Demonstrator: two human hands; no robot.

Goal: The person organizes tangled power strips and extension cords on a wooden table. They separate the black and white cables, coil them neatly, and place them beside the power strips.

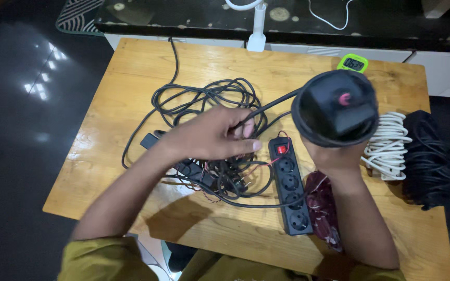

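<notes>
A person is sitting at a wooden table (pixel 131 73), seen from above. The right hand (pixel 334 156) is holding up a round black cable reel (pixel 335 107), fingers wrapped around its underside. The left hand (pixel 212 136) is pinching the black cable (pixel 272 105) that is running from the reel, fingers closed around it. Beneath the left hand, a tangle of black cords (pixel 204 99) is lying on the table. A black power strip (pixel 290 187) is lying between the forearms. A white cord coil (pixel 387 145) is resting just beside a black bundle (pixel 428 156) at the right edge.
</notes>
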